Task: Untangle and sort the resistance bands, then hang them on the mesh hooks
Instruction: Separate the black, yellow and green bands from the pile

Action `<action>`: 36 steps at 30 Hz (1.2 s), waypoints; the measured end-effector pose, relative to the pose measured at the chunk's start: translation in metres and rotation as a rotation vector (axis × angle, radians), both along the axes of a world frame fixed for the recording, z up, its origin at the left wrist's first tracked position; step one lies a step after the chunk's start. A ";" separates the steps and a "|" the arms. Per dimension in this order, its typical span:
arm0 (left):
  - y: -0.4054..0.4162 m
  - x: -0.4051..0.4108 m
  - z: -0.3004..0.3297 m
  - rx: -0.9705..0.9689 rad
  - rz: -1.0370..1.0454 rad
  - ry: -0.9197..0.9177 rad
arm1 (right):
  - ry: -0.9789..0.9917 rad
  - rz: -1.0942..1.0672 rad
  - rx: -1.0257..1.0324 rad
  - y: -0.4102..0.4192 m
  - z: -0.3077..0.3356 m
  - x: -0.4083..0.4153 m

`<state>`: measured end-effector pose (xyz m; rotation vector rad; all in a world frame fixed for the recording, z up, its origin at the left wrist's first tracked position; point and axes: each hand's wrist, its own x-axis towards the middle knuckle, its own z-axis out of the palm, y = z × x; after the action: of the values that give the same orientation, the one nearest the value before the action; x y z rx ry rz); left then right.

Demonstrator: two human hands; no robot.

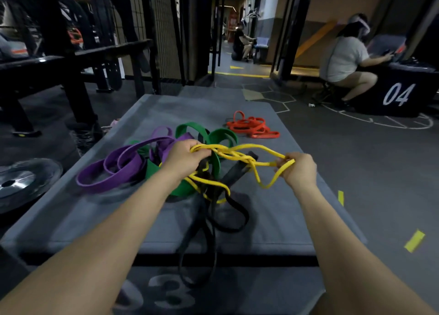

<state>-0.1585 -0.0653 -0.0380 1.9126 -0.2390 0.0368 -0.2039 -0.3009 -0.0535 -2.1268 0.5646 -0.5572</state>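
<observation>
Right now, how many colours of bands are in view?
5: yellow bands between both hands, purple bands left, green bands behind, black bands beneath, orange bands apart, far right.

Your left hand (184, 156) and right hand (299, 169) each grip the knotted yellow band (240, 156) above the grey mat (273, 210), over tangled purple bands (118, 169), green bands (221, 136) and black bands (213, 219); orange bands (253, 128) lie apart.

Head-worn view — looking forward and down, close over the mat (273, 219).
</observation>
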 end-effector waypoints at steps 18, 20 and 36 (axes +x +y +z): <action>0.014 -0.015 0.001 -0.048 -0.115 -0.169 | -0.166 0.807 -0.044 0.108 0.026 0.014; 0.025 -0.006 0.001 -0.064 0.071 -0.183 | -0.141 0.787 0.093 0.105 0.025 0.016; 0.058 -0.003 0.032 -0.764 -0.020 0.164 | -0.088 0.397 -0.063 0.100 -0.011 0.041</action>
<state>-0.1611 -0.0075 -0.0060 1.1450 -0.1075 -0.0388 -0.1629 -0.2013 -0.0648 -2.1840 0.0694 -0.4443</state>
